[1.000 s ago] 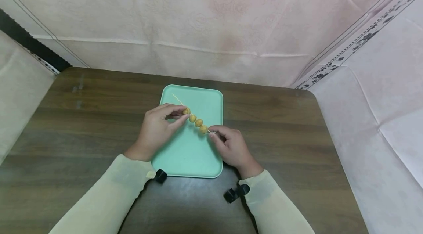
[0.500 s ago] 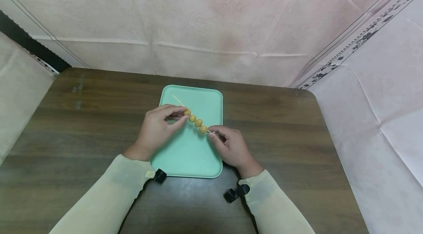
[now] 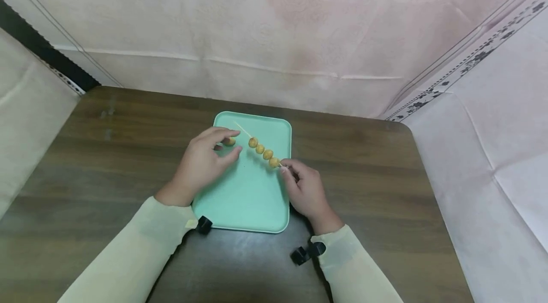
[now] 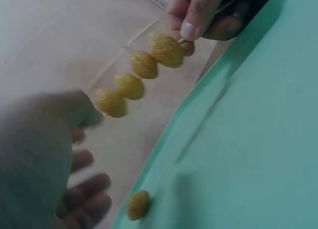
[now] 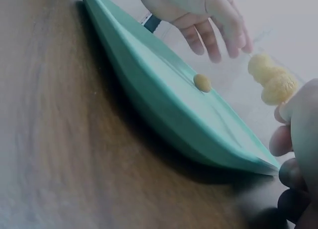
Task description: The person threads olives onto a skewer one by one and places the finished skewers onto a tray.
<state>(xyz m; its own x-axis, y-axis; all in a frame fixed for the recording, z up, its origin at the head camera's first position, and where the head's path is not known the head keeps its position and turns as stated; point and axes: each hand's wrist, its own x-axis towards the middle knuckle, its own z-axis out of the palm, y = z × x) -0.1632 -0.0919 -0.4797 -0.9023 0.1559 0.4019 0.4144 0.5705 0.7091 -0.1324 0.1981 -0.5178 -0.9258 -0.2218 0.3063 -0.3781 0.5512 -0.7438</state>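
Observation:
Several small golden-yellow balls [image 3: 268, 154] are threaded on a thin wooden skewer [image 3: 243, 129], whose bare tip points up and left. My right hand [image 3: 306, 191] pinches the skewer's lower end between thumb and fingers, holding it above the mint-green tray [image 3: 239, 210]. My left hand [image 3: 194, 162] is beside the upper end, thumb and fingers spread apart with nothing held. Under its fingers a loose yellow ball [image 3: 229, 141] is partly hidden; the left wrist view shows that ball [image 4: 137, 205] lying on the tray, apart from the fingertips. The skewered balls [image 4: 130, 86] hang clear of the tray.
The tray stands on a dark wooden table [image 3: 364, 174]. Pale patterned cloth [image 3: 257, 32] rises behind the table and along both sides. A small black device [image 3: 204, 225] sits at the left cuff, another black device [image 3: 299, 255] at the right.
My left hand has let go of the topmost ball and drawn slightly left, its fingers parting. The skewer in my right hand has shifted a little right and up. The loose ball now shows.

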